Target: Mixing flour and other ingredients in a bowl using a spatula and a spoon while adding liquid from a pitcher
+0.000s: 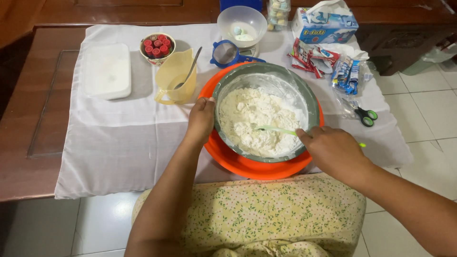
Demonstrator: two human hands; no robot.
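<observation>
Left hand (200,119) grips the metal bowl (312,102) rim (floury dough inside), right hand (333,150) clasps a green spatula (276,129)

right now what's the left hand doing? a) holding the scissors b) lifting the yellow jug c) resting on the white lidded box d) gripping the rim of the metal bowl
d: the left hand grips the rim of the metal bowl of flour, while the right hand holds the green utensil in it.

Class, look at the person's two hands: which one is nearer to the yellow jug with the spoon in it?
Left. The left hand grips the bowl's rim just right of and below the yellow jug. The right hand holds a green utensil across the bowl, much farther away.
</observation>
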